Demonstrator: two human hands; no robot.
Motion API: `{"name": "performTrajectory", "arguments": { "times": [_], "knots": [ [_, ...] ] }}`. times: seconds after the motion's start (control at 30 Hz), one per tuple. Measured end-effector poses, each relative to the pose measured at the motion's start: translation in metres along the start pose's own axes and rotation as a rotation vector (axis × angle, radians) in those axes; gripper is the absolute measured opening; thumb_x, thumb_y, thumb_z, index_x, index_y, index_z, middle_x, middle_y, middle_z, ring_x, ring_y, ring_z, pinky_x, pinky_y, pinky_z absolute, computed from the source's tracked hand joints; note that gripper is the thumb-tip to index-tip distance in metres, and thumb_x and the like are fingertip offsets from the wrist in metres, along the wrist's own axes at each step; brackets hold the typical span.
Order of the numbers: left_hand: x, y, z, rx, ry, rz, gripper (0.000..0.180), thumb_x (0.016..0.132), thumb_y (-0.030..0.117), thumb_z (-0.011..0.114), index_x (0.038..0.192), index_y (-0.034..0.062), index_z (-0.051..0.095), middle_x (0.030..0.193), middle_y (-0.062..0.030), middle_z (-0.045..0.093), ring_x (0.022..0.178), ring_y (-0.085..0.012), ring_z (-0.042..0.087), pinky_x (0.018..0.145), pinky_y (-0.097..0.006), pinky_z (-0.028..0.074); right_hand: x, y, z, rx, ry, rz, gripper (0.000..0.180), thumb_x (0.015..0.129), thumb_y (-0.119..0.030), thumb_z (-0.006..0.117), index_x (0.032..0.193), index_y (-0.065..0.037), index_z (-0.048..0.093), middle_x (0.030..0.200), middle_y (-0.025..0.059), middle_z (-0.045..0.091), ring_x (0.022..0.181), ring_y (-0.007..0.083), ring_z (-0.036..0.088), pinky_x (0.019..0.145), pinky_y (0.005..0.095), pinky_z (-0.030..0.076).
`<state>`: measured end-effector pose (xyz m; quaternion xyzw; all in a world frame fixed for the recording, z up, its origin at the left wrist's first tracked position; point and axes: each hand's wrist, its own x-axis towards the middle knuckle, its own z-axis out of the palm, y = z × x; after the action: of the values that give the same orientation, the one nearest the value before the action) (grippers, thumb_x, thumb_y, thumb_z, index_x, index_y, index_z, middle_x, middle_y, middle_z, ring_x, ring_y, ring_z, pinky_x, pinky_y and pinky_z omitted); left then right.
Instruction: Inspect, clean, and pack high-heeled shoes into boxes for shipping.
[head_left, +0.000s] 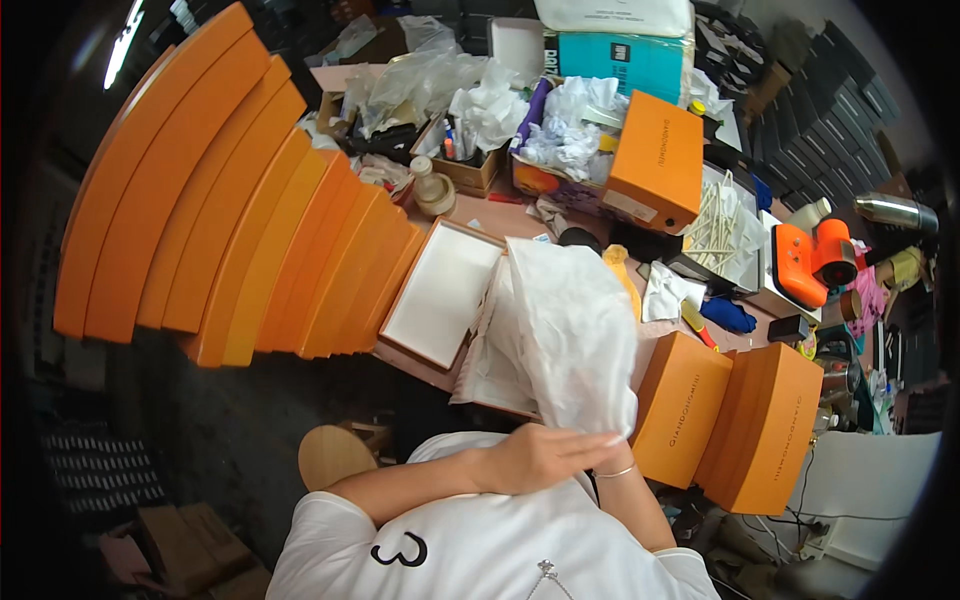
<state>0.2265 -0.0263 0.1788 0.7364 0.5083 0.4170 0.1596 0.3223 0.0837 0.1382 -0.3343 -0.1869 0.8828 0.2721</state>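
Observation:
A white, soft, crumpled wrap (570, 320), thin paper or cloth, bulges over the table's front edge in front of me. I cannot tell whether something is inside it. My left hand (545, 456) reaches across my body to the right, its fingers stretched out flat at the wrap's lower end. Behind it is my right hand (612, 458), with a bracelet at the wrist. Its fingers are mostly hidden by the left hand and the wrap. Just left of the wrap lies an open shallow tray (440, 290), white inside with brown-orange edges.
Tall stacked orange boxes (210, 190) lean at the left. More orange boxes (690, 400) stand close by my right hand. Farther back are a patterned box of crumpled paper (575, 130), an upright orange box (655, 160), a box of thin sticks (720, 230) and an orange device (805, 262).

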Motion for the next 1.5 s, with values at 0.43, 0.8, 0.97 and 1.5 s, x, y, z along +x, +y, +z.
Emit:
{"name": "performTrajectory", "arguments": {
  "times": [0.43,0.8,0.97,1.5],
  "knots": [
    [-0.069,-0.055,0.032,-0.65,-0.181,-0.673,0.03,0.084,0.015,0.068,0.11,0.0025,0.061,0.101,-0.0086,0.061,0.074,-0.0104,0.061,0.066,-0.023,0.05,0.017,-0.033,-0.025,-0.186,0.044,-0.279,0.043,0.087,-0.013,0.061,0.127,0.0,0.049,0.121,0.0215,0.057,0.102,0.0319,0.061,0.08,0.0398,0.051],
    [-0.24,-0.16,0.088,-1.68,1.043,-1.565,0.032,0.091,0.031,0.064,0.098,0.0007,0.058,0.084,-0.009,0.058,0.073,-0.0187,0.055,0.064,-0.03,0.047,0.009,-0.027,0.026,-1.529,-0.326,0.106,0.053,0.083,-0.014,0.066,0.129,0.003,0.045,0.128,0.027,0.049,0.116,0.0384,0.051,0.092,0.0397,0.045],
    [-0.152,-0.099,0.013,-0.288,0.756,-1.045,0.017,0.09,0.014,0.062,0.095,-0.0024,0.063,0.086,-0.0127,0.065,0.077,-0.0246,0.063,0.07,-0.034,0.05,0.128,0.115,-0.055,-1.803,-0.189,-0.458,0.064,0.076,-0.011,0.067,0.129,0.011,0.039,0.111,0.0251,0.054,0.101,0.0397,0.054,0.085,0.0454,0.046],
    [-0.134,-0.121,-0.001,0.047,0.18,-0.638,0.037,0.086,0.011,0.056,0.119,-0.005,0.054,0.132,-0.0248,0.048,0.125,-0.0393,0.044,0.104,-0.044,0.035,0.002,0.004,-0.054,-1.675,-0.054,-0.748,0.062,0.075,-0.013,0.07,0.132,-0.006,0.047,0.131,0.021,0.046,0.12,0.0395,0.045,0.099,0.0433,0.038]
  ]
}}
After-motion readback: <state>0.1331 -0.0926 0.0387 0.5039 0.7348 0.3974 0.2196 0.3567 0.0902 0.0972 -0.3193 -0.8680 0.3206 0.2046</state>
